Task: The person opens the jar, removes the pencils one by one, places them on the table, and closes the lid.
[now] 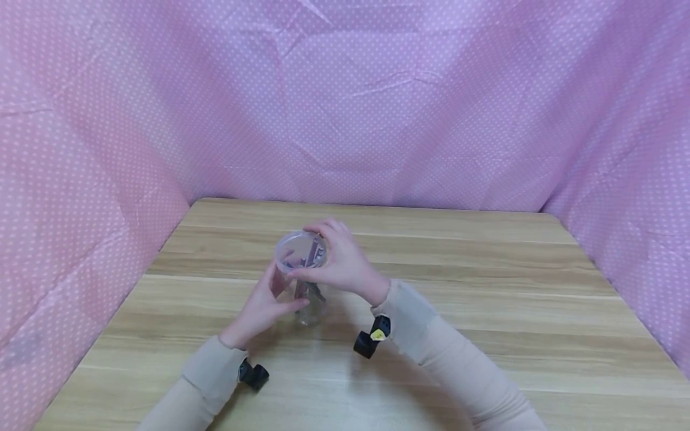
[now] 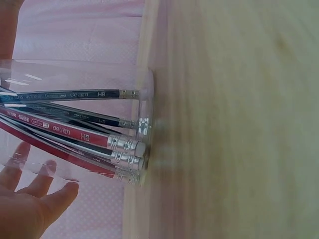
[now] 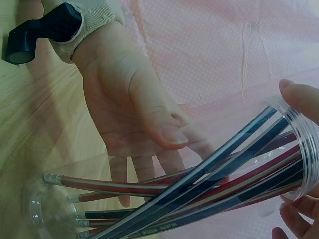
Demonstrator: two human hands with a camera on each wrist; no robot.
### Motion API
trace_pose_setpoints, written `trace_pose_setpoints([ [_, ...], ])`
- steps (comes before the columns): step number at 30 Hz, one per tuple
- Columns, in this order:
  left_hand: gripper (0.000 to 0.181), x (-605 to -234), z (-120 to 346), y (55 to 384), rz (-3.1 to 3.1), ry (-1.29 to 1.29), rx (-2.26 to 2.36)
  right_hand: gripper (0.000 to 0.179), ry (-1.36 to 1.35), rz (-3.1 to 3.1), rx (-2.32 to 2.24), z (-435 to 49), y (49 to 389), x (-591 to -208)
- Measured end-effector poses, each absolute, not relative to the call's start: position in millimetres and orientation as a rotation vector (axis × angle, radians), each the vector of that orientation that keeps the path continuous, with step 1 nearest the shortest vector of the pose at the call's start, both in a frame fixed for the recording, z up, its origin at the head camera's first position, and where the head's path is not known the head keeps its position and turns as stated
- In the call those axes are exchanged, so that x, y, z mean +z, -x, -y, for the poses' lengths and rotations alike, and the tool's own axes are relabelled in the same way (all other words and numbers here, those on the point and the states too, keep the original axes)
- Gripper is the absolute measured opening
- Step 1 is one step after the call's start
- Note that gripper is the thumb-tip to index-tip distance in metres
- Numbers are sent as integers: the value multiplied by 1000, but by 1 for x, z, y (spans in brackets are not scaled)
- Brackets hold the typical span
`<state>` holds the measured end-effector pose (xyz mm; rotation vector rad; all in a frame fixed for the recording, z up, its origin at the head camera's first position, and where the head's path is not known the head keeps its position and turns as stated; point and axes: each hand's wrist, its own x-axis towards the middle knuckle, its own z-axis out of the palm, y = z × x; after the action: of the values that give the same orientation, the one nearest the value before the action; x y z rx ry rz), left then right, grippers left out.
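- Nearest, on the near side of the jar, sit the two wrist cameras [image 1: 253, 376], one on each arm; the person does well to keep them off the jar's wall while the wrists turn.
- Just left of the jar, the left hand [image 1: 264, 306] wraps it rather loosely, thumb across the near side and fingers seen through the wall behind. A firmer, even hold would probably stop the body spinning, though squeezing the clear wall hard could flex it.
- The jar [image 2: 84, 77] is the landmark itself, held between the hands low over the bench; whether its base touches cannot be told. Standing it squarely would seem the steadiest way to work.
- Inside the jar, the red and dark pencils [image 2: 67, 132] lean crosswise, eraser ends down. Keeping the jar near upright should stop them sliding against the lid.
- At the jar's top, the right hand [image 1: 345, 263] grips the clear lid [image 3: 306, 139], thumb on one side and fingers on the other. The work looks like handling this lid: level, gentle pressure suits it best.
- Beyond the jar, the wooden bench [image 1: 485, 269] runs back to a dotted pink cloth [image 1: 377, 90].
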<state>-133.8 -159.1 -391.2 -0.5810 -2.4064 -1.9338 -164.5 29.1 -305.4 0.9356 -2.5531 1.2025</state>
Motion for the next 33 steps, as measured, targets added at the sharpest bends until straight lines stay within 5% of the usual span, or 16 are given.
trace_pose_setpoints([
  [33, 87, -393, 166, 138, 2458, 611, -1968, 68, -914, 2582, 1405, -33, 166, -307],
])
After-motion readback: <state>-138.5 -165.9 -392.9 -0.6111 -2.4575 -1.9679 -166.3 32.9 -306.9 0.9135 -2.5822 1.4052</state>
